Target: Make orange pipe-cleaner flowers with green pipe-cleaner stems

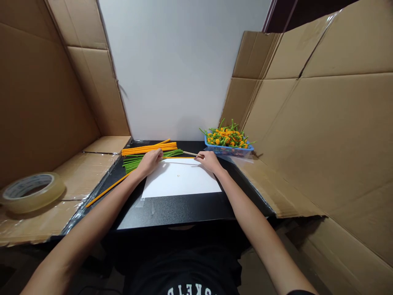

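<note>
An orange pipe cleaner [179,157] stretches level above the far edge of a white paper sheet [181,180]. My left hand [150,160] is closed on its left part. At the other end my right hand [210,161] pinches it together with a thin light stick [188,153], which points left from the fingers. Whether the pipe cleaner is wound round the stick, I cannot tell. Behind and beside my left hand lie green pipe cleaners [130,164] and a pile of orange pipe cleaners [132,150].
A blue basket [227,150] of orange-and-green pipe-cleaner pieces stands at the back right. A roll of clear tape [32,190] sits on cardboard at the left. One loose orange pipe cleaner [107,189] lies by my left forearm. Cardboard walls [325,131] flank the black table [184,211].
</note>
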The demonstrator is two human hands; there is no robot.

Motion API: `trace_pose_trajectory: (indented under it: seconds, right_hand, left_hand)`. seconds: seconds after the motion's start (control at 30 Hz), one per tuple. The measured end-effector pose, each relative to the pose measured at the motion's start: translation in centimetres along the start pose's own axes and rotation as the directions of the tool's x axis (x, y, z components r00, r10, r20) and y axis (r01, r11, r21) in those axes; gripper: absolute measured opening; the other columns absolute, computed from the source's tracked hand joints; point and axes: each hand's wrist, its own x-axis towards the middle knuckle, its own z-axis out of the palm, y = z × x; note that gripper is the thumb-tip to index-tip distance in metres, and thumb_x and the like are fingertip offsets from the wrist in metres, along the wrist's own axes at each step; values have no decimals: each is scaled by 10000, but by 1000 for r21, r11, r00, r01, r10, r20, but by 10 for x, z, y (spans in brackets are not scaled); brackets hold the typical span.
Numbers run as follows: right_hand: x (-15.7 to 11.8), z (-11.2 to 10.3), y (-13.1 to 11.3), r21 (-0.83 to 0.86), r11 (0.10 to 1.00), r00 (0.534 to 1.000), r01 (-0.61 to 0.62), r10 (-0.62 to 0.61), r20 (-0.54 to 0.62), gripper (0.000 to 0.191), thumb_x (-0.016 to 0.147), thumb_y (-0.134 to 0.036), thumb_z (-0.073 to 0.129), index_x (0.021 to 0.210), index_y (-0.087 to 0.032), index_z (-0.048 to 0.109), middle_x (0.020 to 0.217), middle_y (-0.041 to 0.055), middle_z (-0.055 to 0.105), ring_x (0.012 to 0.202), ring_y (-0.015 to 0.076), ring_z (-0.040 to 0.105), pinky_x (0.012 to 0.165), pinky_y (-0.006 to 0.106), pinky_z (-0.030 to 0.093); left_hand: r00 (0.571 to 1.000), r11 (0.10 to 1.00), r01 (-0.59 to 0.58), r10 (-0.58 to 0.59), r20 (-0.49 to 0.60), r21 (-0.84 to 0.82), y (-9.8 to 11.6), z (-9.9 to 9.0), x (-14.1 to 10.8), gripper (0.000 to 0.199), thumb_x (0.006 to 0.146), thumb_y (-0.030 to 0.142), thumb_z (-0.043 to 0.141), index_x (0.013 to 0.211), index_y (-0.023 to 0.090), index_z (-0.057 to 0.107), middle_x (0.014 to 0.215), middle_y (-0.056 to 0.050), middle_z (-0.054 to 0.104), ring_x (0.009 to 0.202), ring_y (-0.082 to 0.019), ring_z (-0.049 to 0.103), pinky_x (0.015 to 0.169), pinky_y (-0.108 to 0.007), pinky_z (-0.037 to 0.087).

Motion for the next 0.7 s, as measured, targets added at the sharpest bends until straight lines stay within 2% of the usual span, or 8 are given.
trace_pose_trajectory:
  seconds: [0.07,0.17,0.3,0.4,0.47,0.57,0.63,0.7]
  right_hand:
    - [1,-6,5,-5,999,998,-45,45,-45,189,818,-340,667,766,-179,753,670,3,648,648,135,516,605,256,315]
    - [4,-13,16,57,995,993,-80,85,-85,186,781,-339,682,752,-175,764,629,2,643,641,146,529,613,262,334]
    - [9,-14,27,336,936,982,-105,150,-112,268,735,-413,714,758,-151,764,577,14,642,595,162,558,637,285,386]
    - [12,-10,20,542,836,968,-86,199,-154,385,678,-513,767,751,-136,739,595,34,658,583,166,578,642,298,414]
    - [11,-7,8,606,794,966,-56,197,-168,433,662,-555,784,755,-136,729,598,37,657,583,165,582,636,297,416]
    - [7,0,-16,632,775,982,-26,139,-130,441,671,-573,786,740,-143,720,572,29,640,559,153,552,613,289,396]
    - [2,6,-33,631,776,994,-7,74,-80,444,692,-589,772,726,-150,713,569,23,634,554,144,528,601,281,377]
    - [-4,11,-48,619,785,999,22,4,-40,449,735,-605,736,704,-159,705,583,19,633,559,136,507,581,270,348]
  left_hand:
    - [1000,998,10,-11,18,69,-2,-5,1,147,885,162,445,884,208,585,847,-74,670,798,-225,599,699,-297,405]
    - [996,976,86,-88,2,200,-10,-15,1,187,889,122,424,914,205,589,871,-107,670,823,-254,615,684,-308,397]
    - [982,941,190,-184,-48,280,-25,-24,0,178,894,138,456,990,189,596,848,-123,668,812,-282,621,697,-333,413]
    - [987,948,159,-147,-65,276,-24,-23,-1,210,901,151,470,1051,173,614,970,-156,699,950,-319,626,808,-387,460]
    - [994,957,90,-68,-87,277,-13,-19,-1,266,898,195,525,1144,155,615,1152,-189,684,1114,-348,593,939,-442,458]
    - [993,977,-25,49,-107,214,21,-10,0,429,914,317,596,1311,159,559,1329,-186,623,1263,-342,537,1079,-464,409]
    - [986,988,-105,118,-119,112,49,-4,-1,427,959,362,562,1341,172,544,1324,-163,638,1250,-315,564,1081,-448,420]
    - [979,987,-157,154,-130,-13,75,0,-3,367,985,365,537,1303,184,566,1273,-138,676,1181,-284,616,1015,-415,468]
